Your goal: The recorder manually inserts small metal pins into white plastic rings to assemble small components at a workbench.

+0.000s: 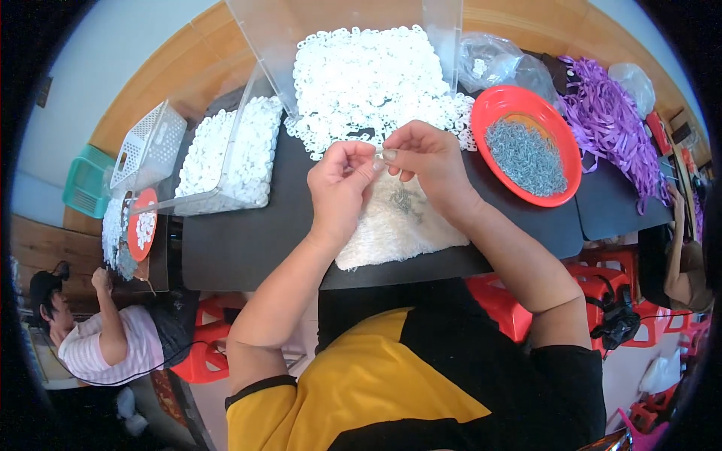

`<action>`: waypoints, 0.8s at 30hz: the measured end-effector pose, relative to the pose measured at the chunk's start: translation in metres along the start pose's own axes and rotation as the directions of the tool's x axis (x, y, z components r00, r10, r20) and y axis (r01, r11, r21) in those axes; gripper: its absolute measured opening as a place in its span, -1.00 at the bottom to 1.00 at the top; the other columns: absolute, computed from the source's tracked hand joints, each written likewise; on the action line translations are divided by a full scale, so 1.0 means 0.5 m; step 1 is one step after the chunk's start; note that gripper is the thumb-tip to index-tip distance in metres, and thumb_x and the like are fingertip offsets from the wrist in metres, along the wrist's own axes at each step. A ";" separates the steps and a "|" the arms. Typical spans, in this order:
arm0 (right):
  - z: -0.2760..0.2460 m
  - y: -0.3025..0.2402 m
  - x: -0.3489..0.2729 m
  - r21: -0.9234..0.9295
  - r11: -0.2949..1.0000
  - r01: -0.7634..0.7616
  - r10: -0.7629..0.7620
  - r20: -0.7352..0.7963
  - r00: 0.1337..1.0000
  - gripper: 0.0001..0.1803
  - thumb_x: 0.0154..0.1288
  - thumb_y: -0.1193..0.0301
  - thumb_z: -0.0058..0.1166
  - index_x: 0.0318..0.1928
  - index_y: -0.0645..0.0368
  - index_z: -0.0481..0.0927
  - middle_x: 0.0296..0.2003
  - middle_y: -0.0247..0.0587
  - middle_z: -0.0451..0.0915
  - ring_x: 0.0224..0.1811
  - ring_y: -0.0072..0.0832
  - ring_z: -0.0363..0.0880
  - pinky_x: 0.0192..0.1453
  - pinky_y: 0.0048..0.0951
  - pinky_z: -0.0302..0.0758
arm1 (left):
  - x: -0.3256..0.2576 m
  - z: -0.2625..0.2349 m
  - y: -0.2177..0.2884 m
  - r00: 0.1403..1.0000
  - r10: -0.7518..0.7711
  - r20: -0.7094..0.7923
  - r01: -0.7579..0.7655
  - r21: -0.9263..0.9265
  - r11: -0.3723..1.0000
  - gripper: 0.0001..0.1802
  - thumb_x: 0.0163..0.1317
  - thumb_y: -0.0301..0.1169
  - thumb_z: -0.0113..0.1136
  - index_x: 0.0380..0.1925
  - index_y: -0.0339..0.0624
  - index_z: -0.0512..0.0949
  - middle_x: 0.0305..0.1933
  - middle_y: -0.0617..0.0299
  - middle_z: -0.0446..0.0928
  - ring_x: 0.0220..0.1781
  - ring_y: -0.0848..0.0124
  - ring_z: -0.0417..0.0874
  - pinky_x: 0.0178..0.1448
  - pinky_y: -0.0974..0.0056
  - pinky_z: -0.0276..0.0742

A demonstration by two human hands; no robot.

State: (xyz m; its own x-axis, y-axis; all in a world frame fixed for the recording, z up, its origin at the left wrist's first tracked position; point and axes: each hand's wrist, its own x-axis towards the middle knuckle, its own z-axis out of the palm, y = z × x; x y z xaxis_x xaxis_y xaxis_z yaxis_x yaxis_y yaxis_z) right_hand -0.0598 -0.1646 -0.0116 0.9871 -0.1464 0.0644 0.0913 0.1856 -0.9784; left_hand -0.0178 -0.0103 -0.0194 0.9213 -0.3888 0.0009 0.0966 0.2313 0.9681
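Parts on cloth, bowl right, bin behind

A pale wall rises above wood-toned panelling beyond the far edge of a dark surface, while red plastic stools stand on a light floor past its near edge, in bright light.

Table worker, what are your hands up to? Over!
Left hand, right hand: together, pinching small pale piece. Loose metal bits on white cloth below. Nothing visibly blocking either hand.
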 end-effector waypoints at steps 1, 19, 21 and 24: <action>-0.002 0.002 0.001 -0.003 1.000 -0.002 0.002 -0.001 1.000 -0.89 0.17 0.55 0.14 -0.26 0.23 0.59 -0.42 -0.38 0.59 -0.44 -0.71 0.50 -0.40 -0.66 0.37 | 0.000 0.000 -0.004 0.975 0.218 0.043 -0.222 0.164 0.961 -0.87 0.13 -0.63 0.28 -0.31 -0.33 0.54 -0.42 0.29 0.50 -0.45 0.58 0.47 -0.41 0.48 0.39; 0.014 0.011 -0.002 -0.078 0.997 -0.001 -0.002 -0.029 1.000 -0.88 0.19 0.52 0.06 -0.26 0.27 0.59 -0.47 -0.38 0.56 -0.46 -0.71 0.44 -0.41 -0.64 0.37 | 0.005 -0.023 0.005 0.994 -0.105 0.029 0.109 -0.205 0.973 -0.90 0.29 -0.54 0.11 -0.28 -0.39 0.54 -0.43 0.10 0.55 -0.56 0.43 0.49 -0.49 0.39 0.39; 0.014 0.019 -0.002 -0.222 0.970 0.095 -0.094 0.016 0.995 -0.87 0.20 0.51 0.06 -0.26 0.30 0.59 -0.48 -0.33 0.56 -0.45 -0.66 0.45 -0.37 -0.58 0.39 | 0.004 -0.025 0.004 0.994 -0.104 0.030 0.108 -0.203 0.973 -0.90 0.29 -0.54 0.11 -0.28 -0.39 0.54 -0.43 0.10 0.55 -0.57 0.44 0.49 -0.49 0.39 0.39; 0.020 0.016 -0.005 -0.255 0.962 0.097 -0.097 0.015 0.995 -0.86 0.21 0.50 0.06 -0.26 0.32 0.58 -0.49 -0.30 0.56 -0.44 -0.63 0.45 -0.33 -0.53 0.40 | 0.001 -0.027 0.006 0.996 -0.083 0.027 0.087 -0.196 0.977 -0.93 0.25 -0.59 0.13 -0.29 -0.39 0.55 -0.41 0.14 0.56 -0.49 0.48 0.55 -0.53 0.44 0.42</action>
State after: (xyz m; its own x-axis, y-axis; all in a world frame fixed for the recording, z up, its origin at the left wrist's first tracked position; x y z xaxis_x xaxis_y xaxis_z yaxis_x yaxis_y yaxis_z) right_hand -0.0601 -0.1529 -0.0175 0.9755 -0.1493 0.1617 0.1504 -0.0836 -0.9851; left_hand -0.0120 0.0024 -0.0201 0.8995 -0.4309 -0.0725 0.2480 0.3669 0.8966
